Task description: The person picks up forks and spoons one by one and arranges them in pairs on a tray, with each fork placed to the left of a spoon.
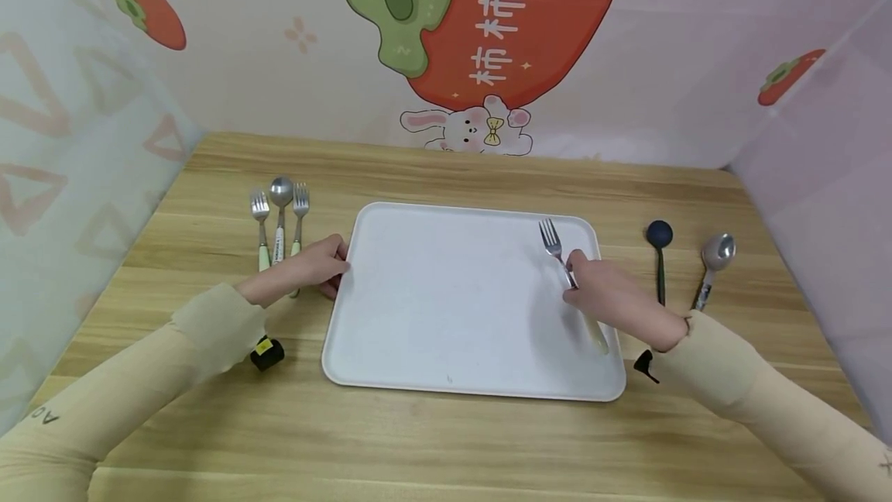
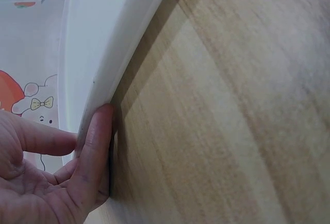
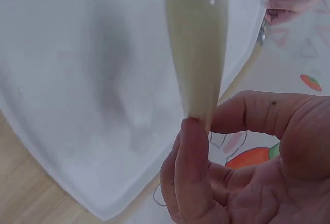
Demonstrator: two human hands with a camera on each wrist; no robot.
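A white rectangular tray (image 1: 446, 300) lies on the wooden table. My left hand (image 1: 324, 263) pinches its left edge; in the left wrist view the thumb (image 2: 56, 142) meets the rim and the fingers lie along the outer side. Over the tray's right part, my right hand (image 1: 616, 297) holds a fork (image 1: 551, 237) between thumb and fingers. The metal tines point toward the back, and the pale cream handle (image 3: 198, 44) extends toward the front right. A soft shadow of hand and fork falls on the tray in the right wrist view.
Left of the tray lie a fork (image 1: 260, 208), a spoon (image 1: 282, 192) and another fork (image 1: 301, 200), handles partly behind my left arm. To the right are a dark ladle-like spoon (image 1: 659, 235) and a metal spoon (image 1: 718, 252). A printed wall (image 1: 293, 91) borders the table's back.
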